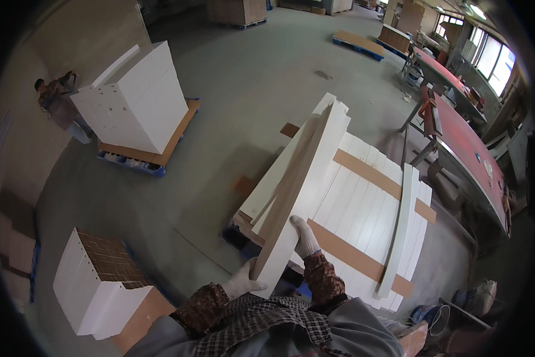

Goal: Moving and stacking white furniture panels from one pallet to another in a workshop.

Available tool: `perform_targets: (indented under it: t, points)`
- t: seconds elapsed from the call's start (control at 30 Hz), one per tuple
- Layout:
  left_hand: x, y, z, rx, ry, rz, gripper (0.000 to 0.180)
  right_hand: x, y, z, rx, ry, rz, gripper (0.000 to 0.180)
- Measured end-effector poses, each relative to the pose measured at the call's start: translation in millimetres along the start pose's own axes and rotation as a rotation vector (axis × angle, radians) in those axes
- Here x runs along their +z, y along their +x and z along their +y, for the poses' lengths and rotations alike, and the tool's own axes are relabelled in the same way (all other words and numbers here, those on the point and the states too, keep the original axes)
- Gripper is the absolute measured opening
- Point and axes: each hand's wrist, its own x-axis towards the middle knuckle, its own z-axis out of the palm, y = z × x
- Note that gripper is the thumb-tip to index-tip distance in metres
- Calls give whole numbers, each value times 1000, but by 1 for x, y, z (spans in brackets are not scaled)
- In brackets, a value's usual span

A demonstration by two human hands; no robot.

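Note:
Both my hands wear white gloves and hold a long white board [296, 205], or several pressed together. It is tilted on edge, with its near end close to my body. My left hand [242, 281] is closed on the near end at its left side. My right hand [305, 237] grips the right side a little farther up. The board's far end reaches over a pallet stack of white boards [353, 202], partly hiding the boards on the left. Brown cardboard strips [356, 250] lie across the stack. One narrow white board [399, 232] rests crosswise on its right part.
At the left, a tall stack of white panels [145, 98] stands on a blue pallet, with another person [65, 110] beside it. A lower white stack [98, 291] is near left. Red-topped tables [466, 143] line the right. A cardboard-covered pallet [358, 43] lies far back.

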Motion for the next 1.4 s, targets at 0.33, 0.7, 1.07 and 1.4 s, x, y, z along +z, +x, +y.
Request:
perform_targets:
  t: [0.33,0.7,1.07,1.4]
  points:
    - [29,6,12,5,140,-149,99,-46,-44,-13,-134,-62,11,40]
    - [77,88,-55,-96,-150,-241,117,-140,-26,-18,-109,16,54,41]
    - [95,138,-68,-259,-145,31,96,-139,23,-46,-62,-123,84,59]
    - [125,148,-68,-394,-280,123,104,-134,13,-58,-30,-84,6,66]
